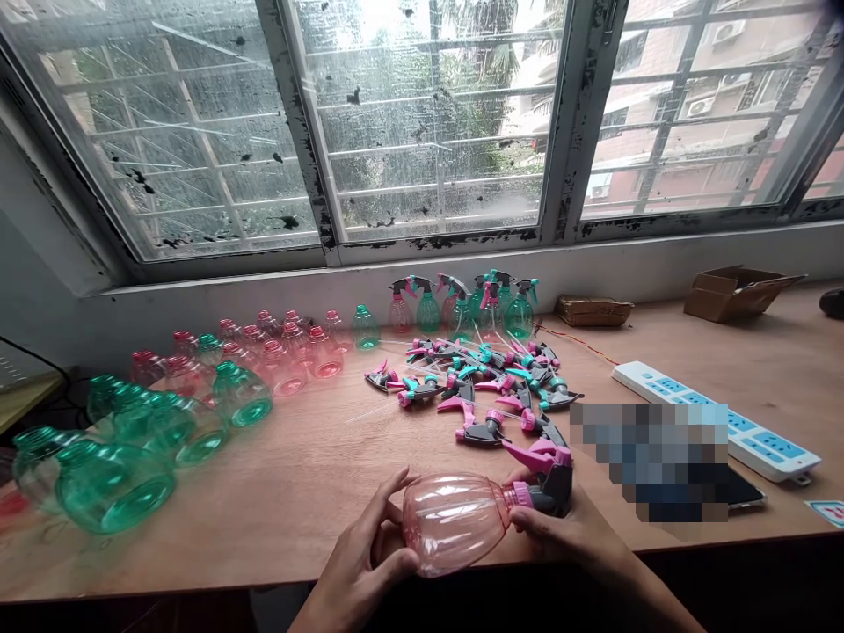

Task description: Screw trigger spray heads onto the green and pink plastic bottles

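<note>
A pink see-through spray bottle (pixel 454 519) lies on its side at the table's near edge, held between both hands. My left hand (pixel 362 549) wraps its fingers round the bottle's wide base. My right hand (pixel 560 527) grips the neck, where a grey trigger head with a pink collar and lever (pixel 550 479) sits on the bottle. A heap of loose trigger heads (pixel 481 382) in grey, pink and teal lies just beyond.
Empty green bottles (pixel 132 448) and pink bottles (pixel 277 356) lie at the left. Several finished sprayers (pixel 462 308) stand under the window. A white power strip (pixel 718 418), a phone (pixel 742 488) and a cardboard box (pixel 731 292) are at the right.
</note>
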Motion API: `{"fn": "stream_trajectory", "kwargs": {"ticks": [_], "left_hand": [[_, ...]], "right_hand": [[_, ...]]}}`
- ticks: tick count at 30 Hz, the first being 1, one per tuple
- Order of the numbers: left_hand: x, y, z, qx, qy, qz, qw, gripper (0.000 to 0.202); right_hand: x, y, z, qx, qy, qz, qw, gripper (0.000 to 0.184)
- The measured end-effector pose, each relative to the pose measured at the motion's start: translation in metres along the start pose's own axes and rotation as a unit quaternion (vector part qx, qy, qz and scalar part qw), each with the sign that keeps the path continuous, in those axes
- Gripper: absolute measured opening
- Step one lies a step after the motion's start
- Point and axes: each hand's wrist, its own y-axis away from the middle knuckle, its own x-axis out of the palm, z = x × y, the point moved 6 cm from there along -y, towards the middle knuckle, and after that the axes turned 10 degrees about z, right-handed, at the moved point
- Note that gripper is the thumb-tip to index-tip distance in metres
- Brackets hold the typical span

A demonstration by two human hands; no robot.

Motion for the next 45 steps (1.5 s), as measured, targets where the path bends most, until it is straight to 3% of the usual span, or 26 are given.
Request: {"fn": "stream_trajectory", "kwargs": {"ticks": [9, 19, 25, 27, 31, 34, 38, 45], "left_hand": [[-0.006, -0.003, 0.022, -0.040, -0.057, 0.004, 0.998, 0.094], [-0.005, -0.004, 0.009, -0.037, -0.091, -0.011, 0.995, 0.089], [-0.005, -0.004, 0.010, -0.022, -0.081, -0.009, 0.996, 0.116], [-0.005, -0.003, 0.008, -0.012, -0.071, -0.011, 0.997, 0.109], [-0.003, -0.002, 0.002, -0.006, -0.039, -0.017, 0.999, 0.071], [0.000, -0.003, -0.001, -0.003, -0.010, 0.001, 1.000, 0.065], [0.002, -0.006, 0.003, 0.002, 0.001, 0.021, 1.000, 0.078], [-0.002, -0.006, 0.009, 0.013, -0.072, 0.009, 0.997, 0.113]], "right_hand": [[-0.003, 0.000, -0.004, 0.003, -0.017, -0.014, 1.000, 0.041], [-0.003, -0.001, -0.004, -0.009, 0.003, -0.003, 1.000, 0.035], [-0.003, 0.000, -0.003, -0.008, 0.005, -0.009, 1.000, 0.041], [-0.002, -0.001, -0.001, -0.012, 0.012, -0.008, 1.000, 0.039], [-0.001, -0.001, -0.002, -0.003, -0.002, -0.003, 1.000, 0.040], [-0.001, -0.001, 0.000, -0.018, 0.004, 0.003, 1.000, 0.037], [0.002, -0.002, 0.001, -0.021, 0.003, 0.024, 0.999, 0.035], [0.005, -0.003, -0.001, -0.014, -0.042, 0.023, 0.999, 0.039]]}}
